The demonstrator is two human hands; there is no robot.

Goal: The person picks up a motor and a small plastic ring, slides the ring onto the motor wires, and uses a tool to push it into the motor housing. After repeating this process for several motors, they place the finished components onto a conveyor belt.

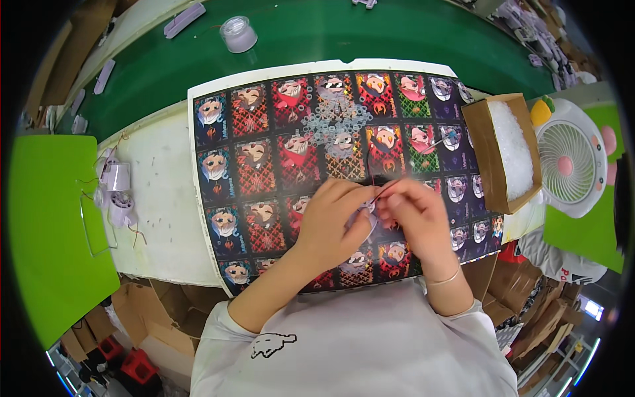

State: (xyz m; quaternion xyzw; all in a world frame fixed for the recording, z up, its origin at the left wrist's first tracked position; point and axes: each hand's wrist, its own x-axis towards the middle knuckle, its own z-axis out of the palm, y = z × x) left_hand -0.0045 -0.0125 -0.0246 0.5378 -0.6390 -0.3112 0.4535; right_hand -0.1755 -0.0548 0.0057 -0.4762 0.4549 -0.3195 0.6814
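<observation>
My left hand (340,215) is closed around a small pale lilac plastic part (371,210), most of it covered by my fingers. Thin dark and red wires (380,192) run up from it. My right hand (415,215) pinches those wires between thumb and fingertips, close against the left hand. Both hands are over a printed sheet (263,192) with rows of cartoon figures. Just beyond them lies a loose scatter of small translucent rings (336,122). A thin-shafted tool with a blue tip (451,134) rests on the sheet to the right.
On the right stand a cardboard box (512,149) of small whitish pieces and a white fan (564,165). Wired lilac parts (120,198) lie at the left. Across the far side, a green belt (317,40) carries a round clear-and-white container (238,34) and lilac pieces.
</observation>
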